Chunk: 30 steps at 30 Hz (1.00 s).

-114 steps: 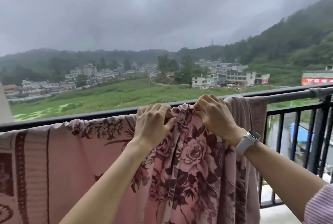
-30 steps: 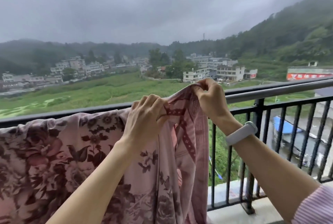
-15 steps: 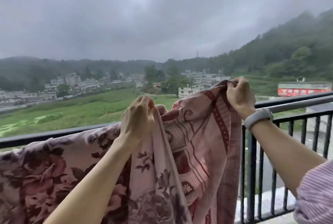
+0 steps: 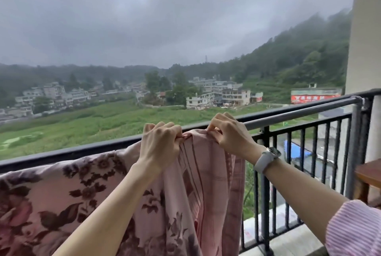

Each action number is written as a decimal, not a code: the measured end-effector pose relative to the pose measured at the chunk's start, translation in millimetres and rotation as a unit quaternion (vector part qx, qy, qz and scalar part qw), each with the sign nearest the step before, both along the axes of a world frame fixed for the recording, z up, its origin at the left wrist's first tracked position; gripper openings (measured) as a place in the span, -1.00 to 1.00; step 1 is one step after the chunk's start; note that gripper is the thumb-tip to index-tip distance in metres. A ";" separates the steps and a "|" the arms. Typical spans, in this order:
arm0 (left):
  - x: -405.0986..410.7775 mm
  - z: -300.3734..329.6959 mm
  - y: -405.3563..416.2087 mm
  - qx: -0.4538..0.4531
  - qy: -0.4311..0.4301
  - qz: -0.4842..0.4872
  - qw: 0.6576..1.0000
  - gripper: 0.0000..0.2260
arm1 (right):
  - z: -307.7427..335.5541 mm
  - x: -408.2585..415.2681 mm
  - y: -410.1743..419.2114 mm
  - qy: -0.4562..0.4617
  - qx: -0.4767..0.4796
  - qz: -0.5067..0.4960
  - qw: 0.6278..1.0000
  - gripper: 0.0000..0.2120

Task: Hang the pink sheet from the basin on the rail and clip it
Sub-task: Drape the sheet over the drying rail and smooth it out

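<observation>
The pink sheet [image 4: 202, 183], printed with dark flowers, hangs over the rail [image 4: 299, 114] across the lower left and centre of the frame; its top edge is bunched at the centre; the left hand [image 4: 159, 145] grips that bunched edge with curled fingers; the right hand [image 4: 231, 134], just to its right, pinches the same edge at the rail; a pale watch [image 4: 266, 158] sits on the right wrist; a striped sleeve [image 4: 354, 229] fills the lower right corner; black balusters [image 4: 292, 169] stand below the rail at right; a wooden table edge [image 4: 369, 173] shows at the right edge.

Both arms raised forward; left hand [image 4: 159, 144] and right hand [image 4: 231, 133] fingers curled, pinching grip.
</observation>
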<state>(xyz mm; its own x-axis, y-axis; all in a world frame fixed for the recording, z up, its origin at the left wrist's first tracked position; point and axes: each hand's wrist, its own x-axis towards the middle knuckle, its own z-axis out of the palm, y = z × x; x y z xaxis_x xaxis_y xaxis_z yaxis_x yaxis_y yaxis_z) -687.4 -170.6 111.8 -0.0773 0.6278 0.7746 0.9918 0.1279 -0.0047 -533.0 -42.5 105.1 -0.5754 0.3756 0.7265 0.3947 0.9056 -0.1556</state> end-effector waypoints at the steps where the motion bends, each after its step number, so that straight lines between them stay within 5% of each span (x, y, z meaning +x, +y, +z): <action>1: -0.5 2.0 1.1 -0.001 0.000 -0.002 1.000 -0.94 | 0.7 -2.2 0.7 0.005 0.010 -0.006 1.000 -0.93; 9: 36.3 40.3 44.7 0.081 -0.063 -0.009 0.995 -0.95 | 22.4 11.3 42.3 0.161 -0.038 -0.055 0.985 -0.94; 20: 151.8 96.6 212.9 0.142 -0.117 -0.019 0.983 -0.90 | 93.2 129.7 191.5 0.312 -0.071 -0.084 0.944 -0.89; 23: 184.6 78.6 260.7 0.084 -0.081 0.015 0.993 -0.89 | 83.1 162.0 237.4 0.267 -0.077 -0.141 0.950 -0.90; 27: 191.9 36.0 294.5 -0.144 -0.142 0.056 0.978 -0.84 | 38.7 187.3 274.5 0.010 -0.153 -0.146 0.977 -0.85; 30: 186.6 28.5 296.7 -0.148 -0.175 0.030 0.973 -0.83 | 18.2 191.2 274.5 0.039 -0.103 -0.136 0.985 -0.80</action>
<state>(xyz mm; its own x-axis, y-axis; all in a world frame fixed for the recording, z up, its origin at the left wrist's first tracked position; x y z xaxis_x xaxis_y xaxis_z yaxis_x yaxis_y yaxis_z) -500.8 126.1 140.4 -0.3469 0.8054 0.4806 0.9301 0.2294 0.2869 -341.8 232.1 123.2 -0.3786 0.6521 0.6569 0.5969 0.7144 -0.3651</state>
